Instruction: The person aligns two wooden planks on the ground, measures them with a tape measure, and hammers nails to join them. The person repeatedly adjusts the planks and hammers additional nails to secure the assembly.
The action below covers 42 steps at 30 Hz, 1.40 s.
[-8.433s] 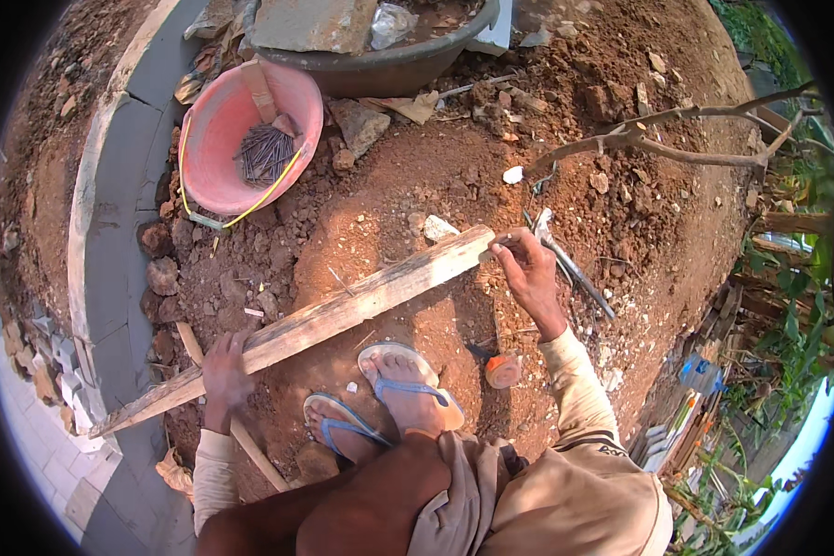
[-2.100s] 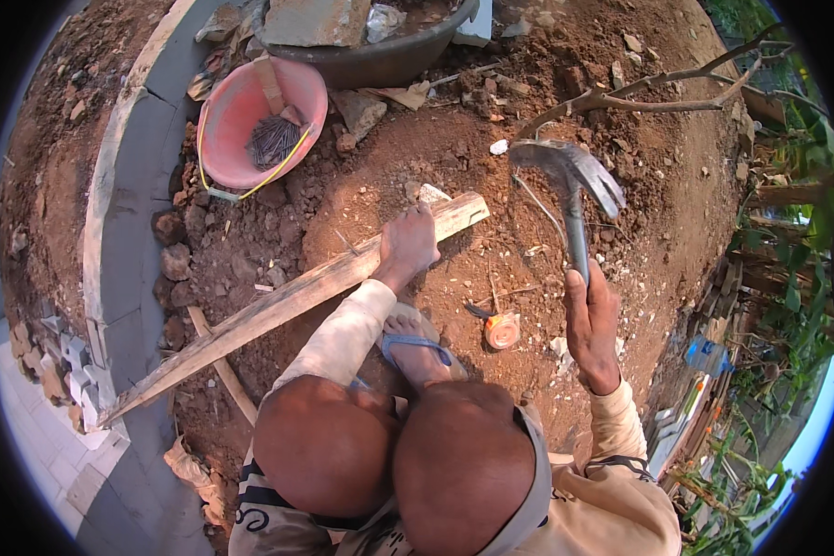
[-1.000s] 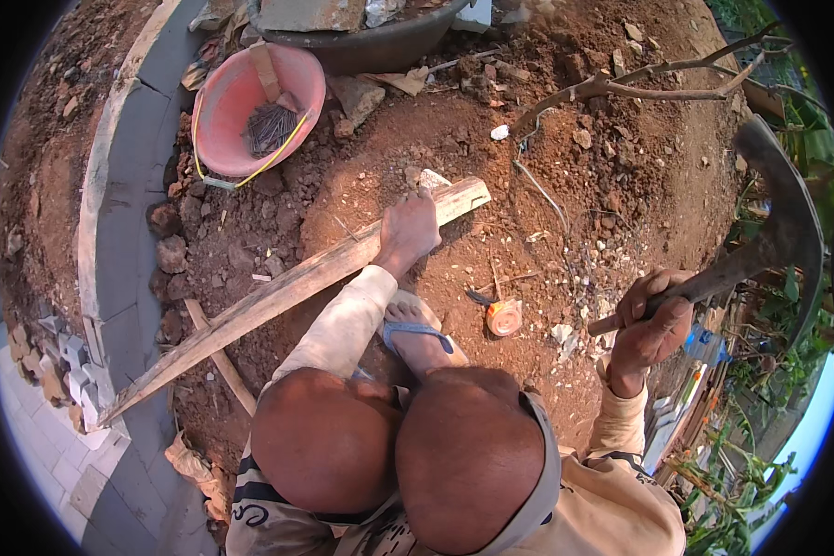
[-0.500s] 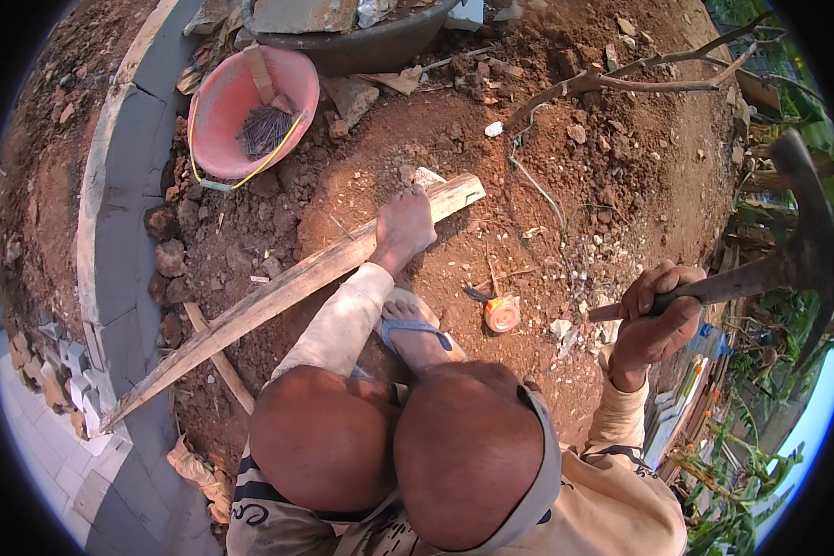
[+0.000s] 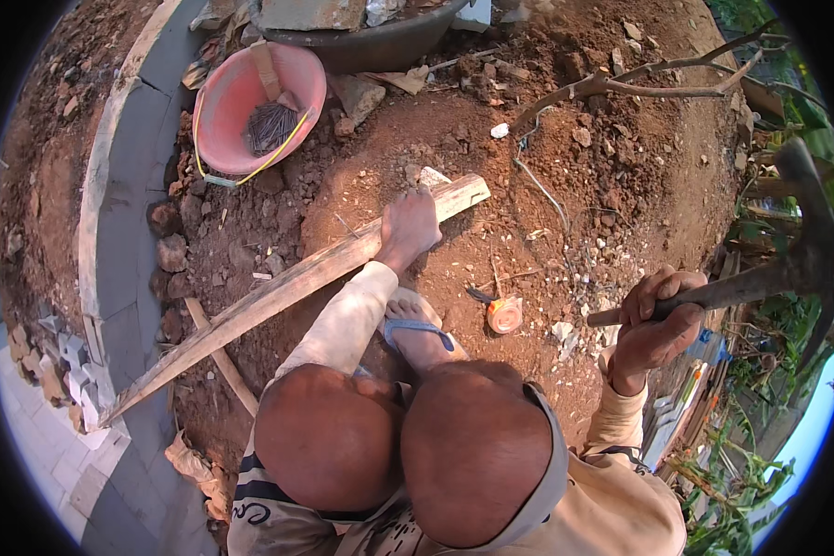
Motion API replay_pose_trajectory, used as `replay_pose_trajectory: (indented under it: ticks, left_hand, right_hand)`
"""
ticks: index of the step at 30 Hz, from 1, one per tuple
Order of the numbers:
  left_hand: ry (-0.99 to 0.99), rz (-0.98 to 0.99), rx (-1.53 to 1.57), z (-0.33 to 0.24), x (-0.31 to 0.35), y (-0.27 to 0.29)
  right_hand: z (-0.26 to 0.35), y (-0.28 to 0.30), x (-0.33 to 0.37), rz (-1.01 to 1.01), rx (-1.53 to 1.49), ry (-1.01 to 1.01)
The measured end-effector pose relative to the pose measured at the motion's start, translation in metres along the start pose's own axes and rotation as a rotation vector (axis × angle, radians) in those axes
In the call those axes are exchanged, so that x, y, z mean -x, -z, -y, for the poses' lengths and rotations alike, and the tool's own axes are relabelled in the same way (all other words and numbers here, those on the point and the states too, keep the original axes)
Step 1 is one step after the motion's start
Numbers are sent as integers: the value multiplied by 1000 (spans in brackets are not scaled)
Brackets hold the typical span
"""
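My left hand (image 5: 409, 228) is closed round a long wooden plank (image 5: 287, 295), near its far right end. The plank slants across the soil, its other end down at the paving on the left. A thin nail (image 5: 347, 226) sticks up out of the wood, a little left of that hand. Raised at the right, my right hand (image 5: 660, 315) grips a hammer (image 5: 741, 285) by its handle. The dark hammer head is at the right rim and slightly blurred. A sandalled foot (image 5: 419, 338) stands just below the plank.
A pink bucket (image 5: 215, 120) holding many nails stands at the upper left, beside a grey block kerb (image 5: 125, 232). Behind it sits a dark basin (image 5: 380, 48). An orange tape measure (image 5: 504, 315) lies on the soil. Dry branches (image 5: 612, 85) reach in from the right.
The whole view has shifted slightly. Both hands keep their grips, and the hammer head sits a touch lower in the picture.
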<state>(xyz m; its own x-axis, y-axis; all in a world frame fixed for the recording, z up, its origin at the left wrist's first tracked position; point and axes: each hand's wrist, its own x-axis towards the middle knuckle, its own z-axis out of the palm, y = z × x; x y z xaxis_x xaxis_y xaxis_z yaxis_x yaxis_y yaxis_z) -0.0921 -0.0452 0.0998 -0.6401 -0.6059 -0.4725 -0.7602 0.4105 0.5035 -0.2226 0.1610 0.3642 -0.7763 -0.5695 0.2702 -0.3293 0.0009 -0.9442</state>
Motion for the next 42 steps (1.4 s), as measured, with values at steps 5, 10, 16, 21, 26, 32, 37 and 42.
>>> replay_pose_trajectory:
  ticks: [5,10,16,21,26,32,37,42]
  left_hand:
    - [-40,-38,-3,0,1,9]
    - [-25,-22,-28,-3,5,16]
    - [-20,-12,-8,2,0,3]
    - [-41,-54,21,2,3,7]
    - [-28,-18,-7,0,1,9]
    - [-37,-21,4,4,-3,2]
    - [-21,51,-23,1,5,8]
    - [-7,32,-9,1,-4,7]
  right_hand:
    - [-98,-33,39,257,528,104]
    - [-79,-28,18,544,772,-141]
    - [12,-5,-11,-43,-179,165]
    - [-112,-37,26,650,975,-243]
    - [-54,-9,-13,347,754,-93]
    - [-15,-10,-11,-38,-342,264]
    - [-114,-43,26,615,943,-388]
    - [-6,-11,-29,244,467,-102]
